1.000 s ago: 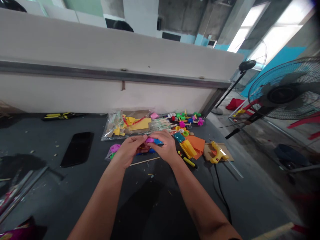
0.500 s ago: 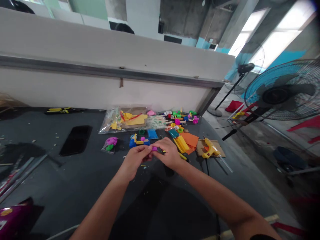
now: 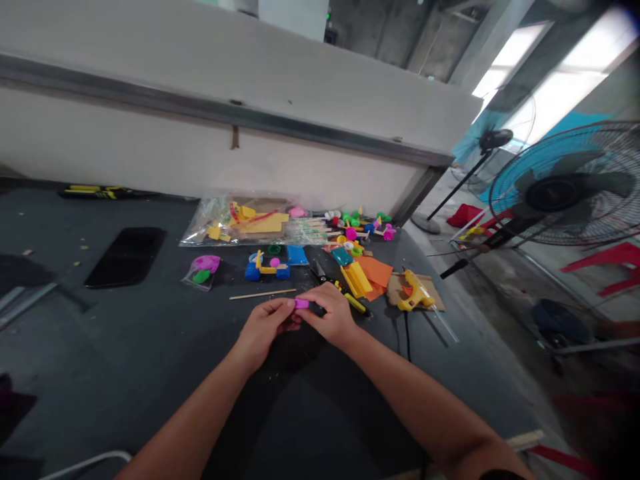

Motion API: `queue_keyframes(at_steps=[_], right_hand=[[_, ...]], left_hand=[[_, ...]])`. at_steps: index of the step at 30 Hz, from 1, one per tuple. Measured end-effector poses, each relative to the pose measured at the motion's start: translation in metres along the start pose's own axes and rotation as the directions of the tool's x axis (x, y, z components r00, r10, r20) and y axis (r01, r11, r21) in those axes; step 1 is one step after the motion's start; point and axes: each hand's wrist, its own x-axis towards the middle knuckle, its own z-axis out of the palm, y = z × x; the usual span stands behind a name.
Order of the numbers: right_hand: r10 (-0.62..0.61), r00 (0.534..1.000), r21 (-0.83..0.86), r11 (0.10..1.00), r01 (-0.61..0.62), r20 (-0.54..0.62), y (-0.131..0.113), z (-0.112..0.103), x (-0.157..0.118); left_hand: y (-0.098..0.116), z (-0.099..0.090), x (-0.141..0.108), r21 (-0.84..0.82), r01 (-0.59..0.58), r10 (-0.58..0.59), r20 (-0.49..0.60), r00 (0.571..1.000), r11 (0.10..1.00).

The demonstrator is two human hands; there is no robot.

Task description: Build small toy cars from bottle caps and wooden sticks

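A small purple piece (image 3: 301, 303), too small to make out in detail, is pinched between both hands above the dark table. My left hand (image 3: 266, 328) grips its left side with thumb and fingers. From the right, my right hand (image 3: 331, 313) holds the same piece with thumb and forefinger. Just behind my fingers lies a thin wooden stick (image 3: 263, 294). Beyond it stands a blue and yellow toy assembly (image 3: 267, 268) with a pink ball on it. Pliers with yellow and black handles (image 3: 356, 303) lie beside my right hand, partly hidden by it.
A yellow glue gun (image 3: 414, 293) rests on cardboard at the right, its cord running forward. Orange sheets (image 3: 376, 277), a clear bag of parts (image 3: 200, 223) and small colourful pieces line the back. A black phone (image 3: 126, 257) and a small bag with purple clay (image 3: 206, 265) lie left.
The camera view has tilted down, shifting the table's things upward in the picture. Both hands still hold the purple piece, which now shows more clearly. The wooden stick has come into fuller view.
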Motion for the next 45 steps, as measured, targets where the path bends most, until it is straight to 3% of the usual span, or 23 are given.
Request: queue_keyframes(at_steps=[5,12,17,26,36,45], right_hand=[[0.012,0.999,0.028,1.0,-0.011,-0.043,-0.002,0.004,-0.004],[-0.01,1.0,-0.017,1.0,0.01,0.015,0.006,0.005,0.004],[0.04,0.999,-0.034,0.999,-0.041,-0.015,0.011,0.007,0.012],[0.036,0.999,-0.055,0.998,-0.038,-0.037,0.013,0.006,0.01],[0.017,1.0,-0.027,0.999,-0.017,-0.023,0.012,0.006,0.011],[0.033,0.998,-0.007,0.999,-0.034,-0.047,0.012,0.007,0.013]], left_hand=[[0.001,0.003,-0.002,0.038,0.007,-0.007,-0.004,1.0,0.999],[0.008,-0.001,0.007,0.209,-0.067,0.078,-0.046,0.996,0.976],[0.009,-0.003,0.021,0.133,-0.088,0.088,0.009,0.996,0.987],[0.005,-0.004,0.023,0.061,-0.089,0.091,-0.037,0.995,0.994],[0.005,-0.004,0.023,0.162,-0.106,0.11,-0.016,0.994,0.981],[0.003,-0.006,0.024,0.099,-0.081,0.086,-0.044,0.995,0.992]])
